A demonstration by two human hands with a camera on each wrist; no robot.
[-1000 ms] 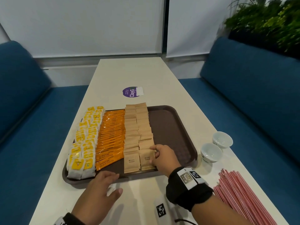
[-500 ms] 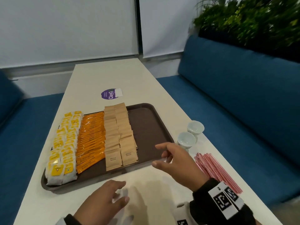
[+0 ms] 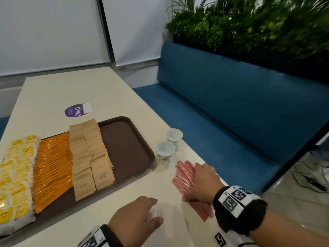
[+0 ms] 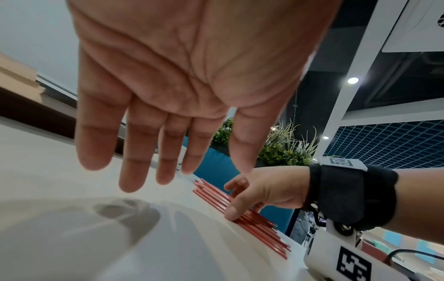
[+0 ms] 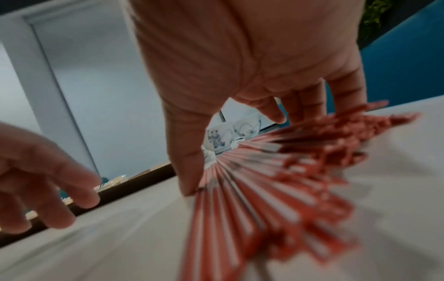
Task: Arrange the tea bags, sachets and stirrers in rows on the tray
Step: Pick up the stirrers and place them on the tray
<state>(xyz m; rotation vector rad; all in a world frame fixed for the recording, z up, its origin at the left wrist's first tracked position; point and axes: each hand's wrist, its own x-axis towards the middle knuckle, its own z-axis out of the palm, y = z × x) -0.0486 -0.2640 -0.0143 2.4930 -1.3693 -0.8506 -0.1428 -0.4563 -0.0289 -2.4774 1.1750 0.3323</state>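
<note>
The head view looks down and forward over the table (image 3: 53, 97), with the tray (image 3: 128, 139) at nine o'clock and the stirrers (image 3: 185, 177) at four o'clock. The left wrist view sits low and close under the left hand (image 4: 187, 76), facing toward the right hand (image 4: 261, 192) at four o'clock. The right wrist view looks from very near along the right hand (image 5: 240, 76) onto the stirrers (image 5: 276, 180). All three share the stirrers and both hands.

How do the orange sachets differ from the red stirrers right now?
The orange sachets lie in a neat overlapping row on the tray; the red stirrers lie in a loose pile on the table. Nothing touches the sachets; the right hand rests on the stirrers. Sachets are flat and broad, stirrers thin sticks.
</note>
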